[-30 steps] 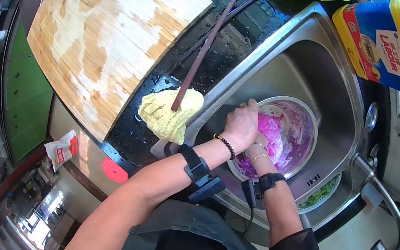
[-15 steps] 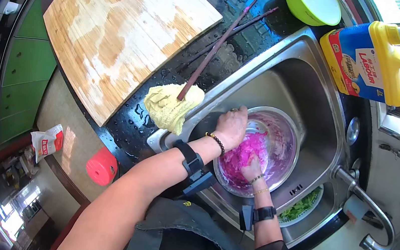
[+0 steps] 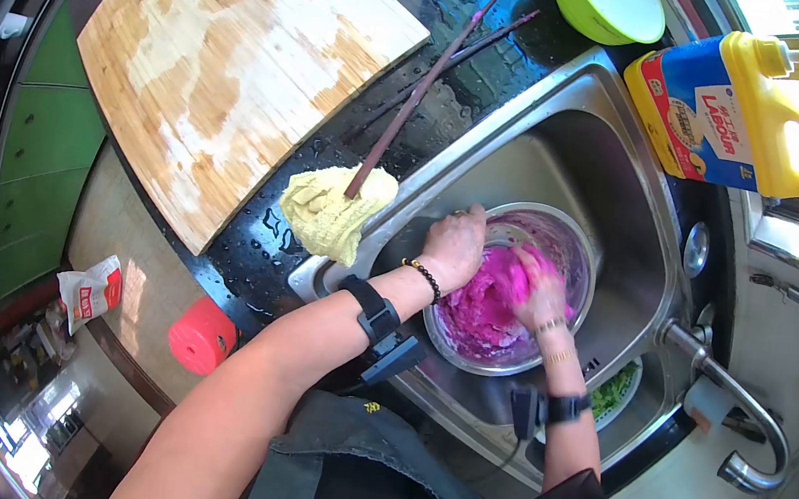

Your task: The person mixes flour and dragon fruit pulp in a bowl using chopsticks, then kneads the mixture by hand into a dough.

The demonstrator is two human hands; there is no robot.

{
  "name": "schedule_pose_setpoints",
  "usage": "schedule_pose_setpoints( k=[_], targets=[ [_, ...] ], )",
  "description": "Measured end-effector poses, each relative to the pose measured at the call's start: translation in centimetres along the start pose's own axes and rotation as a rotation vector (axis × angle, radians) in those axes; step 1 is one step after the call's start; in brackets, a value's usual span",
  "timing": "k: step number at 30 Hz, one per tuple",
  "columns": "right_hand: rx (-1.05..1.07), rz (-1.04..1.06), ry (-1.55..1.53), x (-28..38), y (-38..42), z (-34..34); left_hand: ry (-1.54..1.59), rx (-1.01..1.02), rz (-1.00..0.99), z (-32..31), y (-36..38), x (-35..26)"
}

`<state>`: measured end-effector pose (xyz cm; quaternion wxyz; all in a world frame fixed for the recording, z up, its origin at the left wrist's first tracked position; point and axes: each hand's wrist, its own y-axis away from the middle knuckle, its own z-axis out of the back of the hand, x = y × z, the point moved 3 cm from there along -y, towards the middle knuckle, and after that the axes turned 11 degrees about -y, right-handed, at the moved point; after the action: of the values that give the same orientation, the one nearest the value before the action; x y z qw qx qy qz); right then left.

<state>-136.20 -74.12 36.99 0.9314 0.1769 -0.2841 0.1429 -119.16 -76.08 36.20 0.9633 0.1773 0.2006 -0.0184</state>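
Observation:
A round metal bowl (image 3: 580, 319) sits in the sink, with wet, bright pink dough (image 3: 483, 301) inside and pink smears up its wall. At the bowl's left rim, my left hand (image 3: 455, 247) is closed on the edge, its fingertips partly hidden. My right hand (image 3: 541, 296) is inside the bowl on the right side. Its fingers are curled into a pink lump and coated with it, so the fingertips do not show clearly. A pale yellow cloth-like lump (image 3: 336, 211) lies on the counter by the sink edge, with a brown chopstick (image 3: 408, 104) resting on it.
The steel sink (image 3: 541, 167) has a curved faucet (image 3: 751, 412) at right and leafy greens (image 3: 610, 396) in its smaller basin. A floury wooden board (image 3: 243, 57) covers the left counter. A yellow detergent jug (image 3: 725, 116) and a green bowl (image 3: 608, 4) stand behind.
My right hand has risen from the bowl's lower middle toward its right side, drawing pink dough with it. My left hand stays on the rim. The whole view has shifted slightly.

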Motion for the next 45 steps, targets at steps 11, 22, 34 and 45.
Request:
schedule_pose_setpoints(
  k=[11, 22, 34, 45],
  targets=[
    [0.472, -0.166, 0.260, 2.7, 1.8, -3.5, 0.063, 0.005, -0.049, -0.3, 0.5, -0.2],
    [0.363, -0.266, 0.321, 0.0, 10.1, -1.8, 0.089, 0.033, 0.011, -0.5, 0.3, -0.2],
    [0.443, -0.445, 0.336, -0.7, 2.5, -6.8, 0.052, 0.058, 0.031, -0.5, 0.1, -0.5],
    [0.365, -0.527, 0.212, -3.8, -3.0, -6.5, 0.089, 0.083, 0.018, -0.5, 0.2, -0.4]
  ],
)
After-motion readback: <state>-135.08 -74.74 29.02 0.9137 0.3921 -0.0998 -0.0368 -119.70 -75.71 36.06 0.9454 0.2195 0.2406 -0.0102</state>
